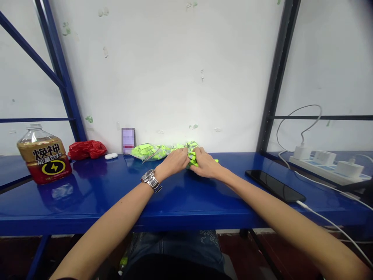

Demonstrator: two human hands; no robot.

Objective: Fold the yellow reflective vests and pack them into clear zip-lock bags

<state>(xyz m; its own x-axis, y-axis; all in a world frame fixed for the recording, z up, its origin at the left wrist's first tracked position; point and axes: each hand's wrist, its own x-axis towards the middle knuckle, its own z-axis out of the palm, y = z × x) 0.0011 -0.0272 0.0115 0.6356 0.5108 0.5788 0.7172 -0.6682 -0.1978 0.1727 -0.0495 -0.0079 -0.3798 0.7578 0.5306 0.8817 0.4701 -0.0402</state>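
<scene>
Head camera shows the left hand (171,163) and right hand (206,163) both gripping a bunched neon-green bundle (191,156) on the blue steel bench (87,202), just beside a clear bag of green pieces (151,152).

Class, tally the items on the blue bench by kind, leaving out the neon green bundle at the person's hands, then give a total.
Plastic drink bottle: 1
Red plastic bag: 1
White earbud case: 1
Black smartphone: 1
Power strip: 1
Pixelated upright item: 1
Total: 6
Left out: neon green bundle
</scene>
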